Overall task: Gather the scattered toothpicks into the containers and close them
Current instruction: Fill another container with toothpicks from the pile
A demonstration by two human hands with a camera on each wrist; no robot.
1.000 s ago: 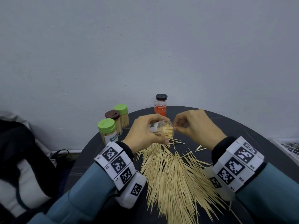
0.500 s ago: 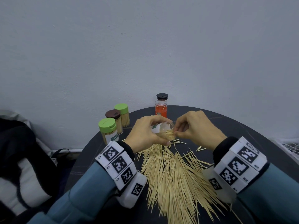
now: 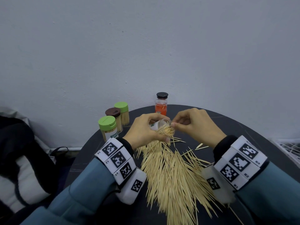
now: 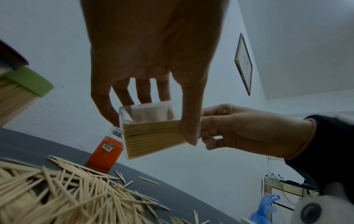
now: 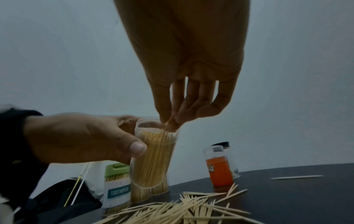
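We see the left hand [image 3: 142, 133] wrapped around a clear container [image 3: 159, 125], lifted above the middle of the dark round worktop [image 3: 253, 135] and tilted with its open mouth toward the right hand [image 3: 196, 125]. The container is roughly half filled with toothpicks packed side by side; it carries no lid. The right-hand fingers [image 5: 173, 121] are pinched together at the container mouth on a few toothpicks, whose tips enter the opening.

Below both hands, a large pile of loose toothpicks [image 3: 172, 172] covers the worktop from its middle to its near edge. A few stray toothpicks [image 3: 201, 146] lie apart from the pile, toward the right edge.

Four further containers stand upright along the far and far-left edge:
- An orange jar [image 3: 161, 108] with a black lid, at the far edge, just behind the held container. Its contents cannot be determined.
- A green-lidded container [image 3: 107, 127] labelled TOOTHPICK, nearest the left edge, closed and full of toothpicks.
- A brown-lidded container [image 3: 114, 116], just behind it, closed and filled.
- A second green-lidded container [image 3: 122, 112], farthest back in that group, closed and filled.
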